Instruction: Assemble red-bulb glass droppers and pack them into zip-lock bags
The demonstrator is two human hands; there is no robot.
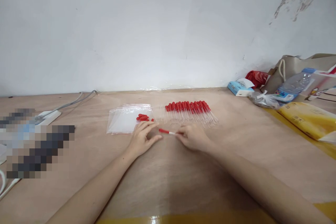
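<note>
A glass dropper with a red rubber bulb (164,131) is pinched at its pale tube by my right hand (193,136), the bulb pointing left. My left hand (144,136) is open close to the bulb, thumb and fingers apart, with a gap between it and the dropper. Just beyond my left fingers, several loose red bulbs (142,117) lie on a stack of clear plastic bags (120,120). Behind my right hand is a row of droppers (187,106), red bulbs away from me and thin clear tubes towards me.
At the right stand a blue tissue pack (240,88), a plastic bottle (296,83), a yellow packet (309,119) and a beige bag (315,63). To the left lie a white power strip (49,117) with cables and blurred dark objects (42,154). A wall closes off the table's back.
</note>
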